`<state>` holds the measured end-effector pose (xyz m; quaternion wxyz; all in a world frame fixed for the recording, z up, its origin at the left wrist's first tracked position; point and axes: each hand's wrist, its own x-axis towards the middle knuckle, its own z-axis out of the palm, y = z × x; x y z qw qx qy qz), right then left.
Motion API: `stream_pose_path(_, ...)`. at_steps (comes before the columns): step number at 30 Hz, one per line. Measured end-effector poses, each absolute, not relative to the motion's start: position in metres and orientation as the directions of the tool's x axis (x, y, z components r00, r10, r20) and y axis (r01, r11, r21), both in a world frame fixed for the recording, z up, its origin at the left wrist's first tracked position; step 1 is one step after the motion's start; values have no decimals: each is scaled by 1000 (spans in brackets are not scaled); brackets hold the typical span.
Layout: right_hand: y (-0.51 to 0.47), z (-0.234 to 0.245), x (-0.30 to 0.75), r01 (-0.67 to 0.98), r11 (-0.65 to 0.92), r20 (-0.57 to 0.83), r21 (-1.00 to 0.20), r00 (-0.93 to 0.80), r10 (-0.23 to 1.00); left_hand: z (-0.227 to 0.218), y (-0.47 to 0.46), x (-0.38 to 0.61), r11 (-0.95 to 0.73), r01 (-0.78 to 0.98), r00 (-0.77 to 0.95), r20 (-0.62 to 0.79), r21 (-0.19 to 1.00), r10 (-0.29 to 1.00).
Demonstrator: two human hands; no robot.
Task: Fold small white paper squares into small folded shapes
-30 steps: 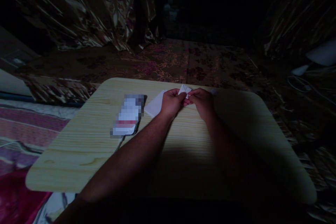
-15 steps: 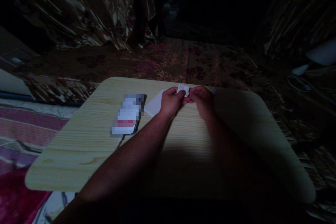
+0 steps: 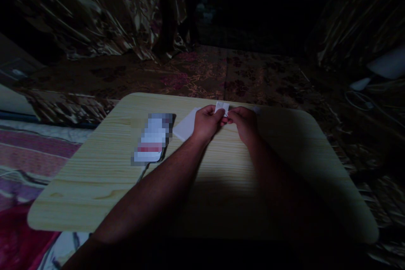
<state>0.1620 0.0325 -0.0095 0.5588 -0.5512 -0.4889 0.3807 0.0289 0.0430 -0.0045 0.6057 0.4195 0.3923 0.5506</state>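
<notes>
Both hands meet at the far middle of a light wooden table (image 3: 104, 185). My left hand (image 3: 207, 123) and my right hand (image 3: 244, 122) each pinch a small folded piece of white paper (image 3: 222, 108) between fingertips, holding it just above the tabletop. A flat white sheet of paper (image 3: 185, 125) lies on the table just left of my left hand, partly hidden by it.
A phone (image 3: 152, 139) with a lit screen lies on the table left of the paper, a cable running from it toward the near edge. Patterned bedding and shiny curtains surround the table. The room is dark.
The hands and the folded paper have barely shifted; the fingers have worked slightly on the paper. The view has drifted a little.
</notes>
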Motion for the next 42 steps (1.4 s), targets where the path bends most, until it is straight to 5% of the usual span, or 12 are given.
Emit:
stream_pose_path(24, 33, -8, 160, 171, 86, 120, -982, 200, 972, -6, 44, 29, 34, -388, 108, 9, 921, 994)
stream_pose_path(42, 28, -2, 157, -113, 92, 70, -989, 187, 980, -4, 47, 25, 57, -372, 141, -4, 927, 990)
